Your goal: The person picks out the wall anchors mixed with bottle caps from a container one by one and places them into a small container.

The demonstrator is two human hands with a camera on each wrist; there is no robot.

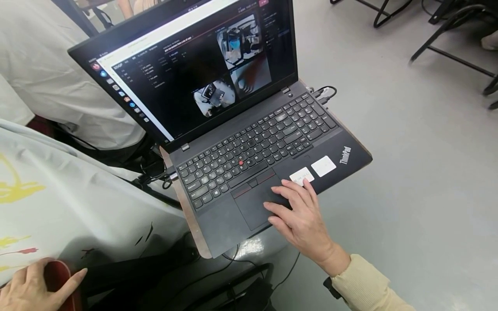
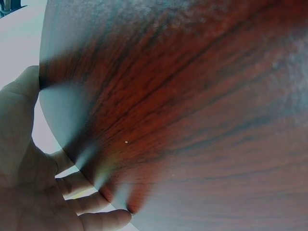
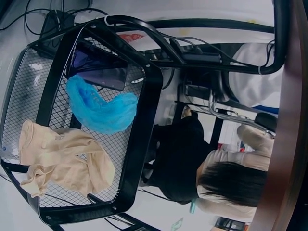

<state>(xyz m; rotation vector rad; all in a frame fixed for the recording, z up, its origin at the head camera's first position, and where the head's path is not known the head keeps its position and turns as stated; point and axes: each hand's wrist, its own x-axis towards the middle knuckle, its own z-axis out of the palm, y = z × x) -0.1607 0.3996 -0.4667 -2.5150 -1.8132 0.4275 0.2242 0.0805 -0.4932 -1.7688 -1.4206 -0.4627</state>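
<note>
A black laptop (image 1: 218, 216) lies open with its screen (image 1: 167, 103) lit. My right hand (image 1: 301, 218) is over the touchpad's right part and the palm rest, fingers loosely bent and apart; contact with the surface is unclear. Two white stickers (image 1: 323, 166) are beside those fingers. At the lower left of the head view, my left hand (image 1: 29, 287) rests about a rounded reddish-brown piece (image 1: 58, 274), thumb on one side and fingers on the other. In the left wrist view, the left hand (image 2: 43, 192) touches the edge of a glossy wood-grain surface (image 2: 159, 110) with fingers spread.
Below, a black mesh rack (image 3: 43, 103) holds a blue crinkled cap (image 3: 101, 108), a beige cloth (image 3: 67, 159) and a dark flat device (image 3: 98, 67). A paint-marked white cloth (image 1: 78, 194) hangs at left. Cables (image 1: 218, 268) trail beneath the laptop. Chair legs (image 1: 439, 43) stand at upper right.
</note>
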